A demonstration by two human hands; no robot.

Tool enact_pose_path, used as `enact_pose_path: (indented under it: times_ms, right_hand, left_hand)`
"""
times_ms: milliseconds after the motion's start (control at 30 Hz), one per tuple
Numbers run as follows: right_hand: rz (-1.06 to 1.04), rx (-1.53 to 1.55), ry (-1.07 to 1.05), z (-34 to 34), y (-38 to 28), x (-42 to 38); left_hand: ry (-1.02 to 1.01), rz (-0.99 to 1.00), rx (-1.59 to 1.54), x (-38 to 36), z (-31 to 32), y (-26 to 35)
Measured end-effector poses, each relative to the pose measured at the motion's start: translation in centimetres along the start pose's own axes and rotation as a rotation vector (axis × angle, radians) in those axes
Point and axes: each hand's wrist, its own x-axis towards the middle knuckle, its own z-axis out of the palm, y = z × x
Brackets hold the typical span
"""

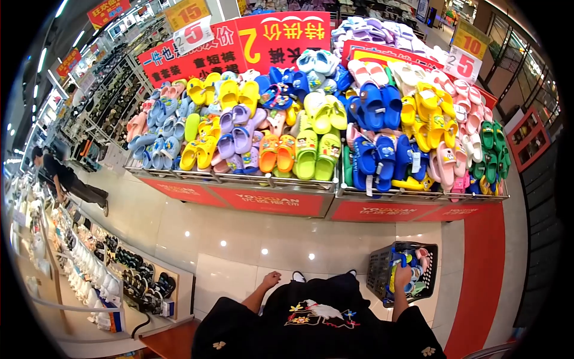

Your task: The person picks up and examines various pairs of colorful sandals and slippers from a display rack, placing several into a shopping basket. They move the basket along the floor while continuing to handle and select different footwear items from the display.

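Your right hand [402, 277], low on the right of the frame, grips a slipper in the dark basket [382, 272] already holding several pairs, your left hand [271, 279] hangs loosely curled and empty lower centre, while the heaped slipper bins [239, 182] across the middle remain full.

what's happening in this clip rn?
A person stands in a shop aisle facing a display bin heaped with colourful kids' slippers. Their right hand reaches into a dark plastic basket on the floor that already holds a few slippers; whether it grips one is hard to tell. The left hand hangs empty, fingers loosely curled. Another person bends over shelves at far left.
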Motion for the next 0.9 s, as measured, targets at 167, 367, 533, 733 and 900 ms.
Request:
enact_pose_path:
  times_ms: [167,367,533,733,900]
  right_hand:
    - [0.03,0.025,-0.012,-1.1,-3.8,-2.9]
    - [0.056,0.054,-0.039,0.1,-5.4,-3.6]
    - [0.018,0.019,0.016,2.3,-4.5,-3.7]
    - [0.165,0.001,-0.1,2.6,-6.6,-5.9]
    - [0.156,0.071,-0.11,0.7,-11.5,-8.9]
  left_hand:
    - [0.06,-0.298,-0.007,-5.6,-7.5,-7.2]
    - [0.097,-0.327,-0.27,-6.8,-8.2,-8.5]
    - [-0.04,-0.172,-0.249,-1.8,-4.3,-6.2]
    - [-0.312,0.05,-0.067,7.6,-7.1,-6.6]
    - [-0.323,-0.014,0.139,10.8,-18.6,9.0]
